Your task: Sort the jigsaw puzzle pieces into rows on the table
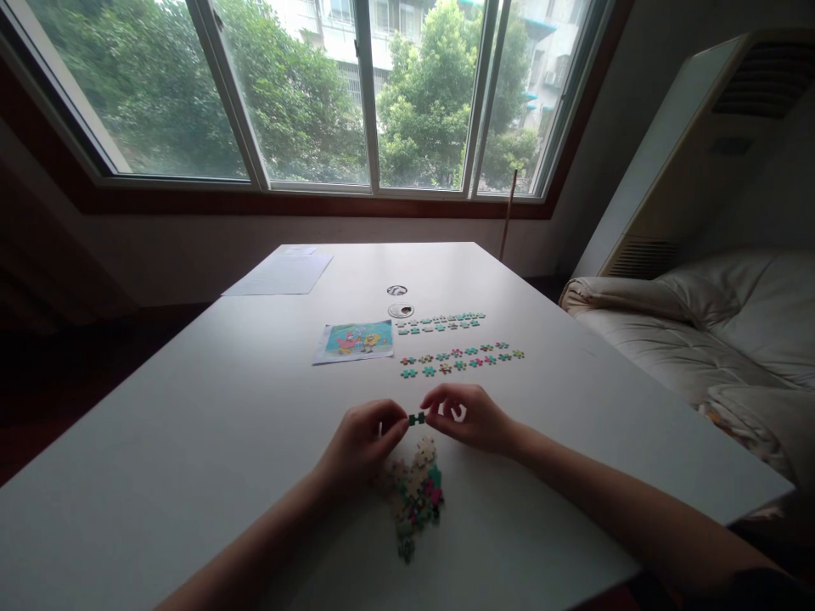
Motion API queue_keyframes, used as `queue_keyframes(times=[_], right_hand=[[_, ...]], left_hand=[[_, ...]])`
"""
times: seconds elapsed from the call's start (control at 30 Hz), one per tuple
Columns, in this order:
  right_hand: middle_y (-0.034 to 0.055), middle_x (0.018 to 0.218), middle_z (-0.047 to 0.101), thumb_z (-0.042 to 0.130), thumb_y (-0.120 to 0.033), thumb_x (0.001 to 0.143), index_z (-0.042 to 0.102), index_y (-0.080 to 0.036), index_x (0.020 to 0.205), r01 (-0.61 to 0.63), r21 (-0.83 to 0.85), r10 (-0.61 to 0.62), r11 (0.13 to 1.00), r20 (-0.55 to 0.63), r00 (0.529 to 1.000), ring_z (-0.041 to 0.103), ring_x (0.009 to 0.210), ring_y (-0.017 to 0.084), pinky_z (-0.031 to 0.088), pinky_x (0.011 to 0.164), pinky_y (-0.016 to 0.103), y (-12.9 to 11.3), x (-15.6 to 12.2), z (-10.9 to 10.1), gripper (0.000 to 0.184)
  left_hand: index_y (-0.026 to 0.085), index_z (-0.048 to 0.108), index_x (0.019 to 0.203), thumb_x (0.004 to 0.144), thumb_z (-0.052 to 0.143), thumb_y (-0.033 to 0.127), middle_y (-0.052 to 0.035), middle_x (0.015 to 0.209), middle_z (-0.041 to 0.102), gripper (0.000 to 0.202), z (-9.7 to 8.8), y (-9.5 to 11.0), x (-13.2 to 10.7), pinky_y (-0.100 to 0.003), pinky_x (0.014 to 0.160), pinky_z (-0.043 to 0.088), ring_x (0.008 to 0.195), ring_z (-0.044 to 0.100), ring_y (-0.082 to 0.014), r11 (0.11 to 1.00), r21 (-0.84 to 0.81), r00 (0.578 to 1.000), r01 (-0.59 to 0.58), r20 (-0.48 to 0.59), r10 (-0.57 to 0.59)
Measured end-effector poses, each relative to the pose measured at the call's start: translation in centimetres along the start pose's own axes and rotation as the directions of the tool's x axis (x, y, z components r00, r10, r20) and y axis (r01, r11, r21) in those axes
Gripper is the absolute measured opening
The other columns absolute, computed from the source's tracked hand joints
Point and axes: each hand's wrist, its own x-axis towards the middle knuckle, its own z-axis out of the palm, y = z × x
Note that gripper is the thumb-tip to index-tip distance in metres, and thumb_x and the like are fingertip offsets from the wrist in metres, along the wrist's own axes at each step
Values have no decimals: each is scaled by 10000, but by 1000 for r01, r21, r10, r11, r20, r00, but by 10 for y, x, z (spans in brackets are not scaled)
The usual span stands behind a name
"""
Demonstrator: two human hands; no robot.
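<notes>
Held puzzle piece [417,418]: print too small.

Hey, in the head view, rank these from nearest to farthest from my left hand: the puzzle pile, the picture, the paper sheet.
1. Puzzle pile: just right of the left hand, below the green piece it pinches.
2. Picture: ahead, mid-table.
3. Paper sheet: far left, toward the window.

Tabletop [191,407] free left; seemingly pieces [462,358] ahead
</notes>
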Motion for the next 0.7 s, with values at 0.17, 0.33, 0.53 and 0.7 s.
queue_keyframes(times=[0.17,0.33,0.53,0.7], right_hand=[[7,732,599,553,-254,789,594,-183,823,84,-179,-106,980,-119,987,492,538,68,411,532,188,1,-2,0,89],[12,759,607,558,-292,800,610,-188,822,117,-257,-145,959,-94,985,480,519,61,416,523,183,3,-2,1,118],[12,748,610,536,-246,810,603,-183,819,153,-254,-183,955,-101,978,516,570,71,426,543,181,3,-2,3,92],[20,754,613,514,-251,825,599,-183,817,149,-237,-179,960,-109,978,523,586,79,431,551,189,1,-1,1,110]], left_hand=[[137,566,721,793,497,343,22,604,494,229,0,-5,2,-198,514,342,568,437,-104,983,-157,995,95,-9,-98],[137,573,730,791,505,361,14,617,512,242,0,-6,1,-201,523,349,580,452,-111,980,-165,994,109,12,-108],[135,579,729,792,508,370,20,605,501,253,-1,-5,2,-194,506,341,565,440,-103,978,-182,995,101,31,-97],[133,589,776,798,503,357,20,603,498,242,-1,-5,1,-193,500,344,555,435,-97,978,-190,997,83,25,-80]])
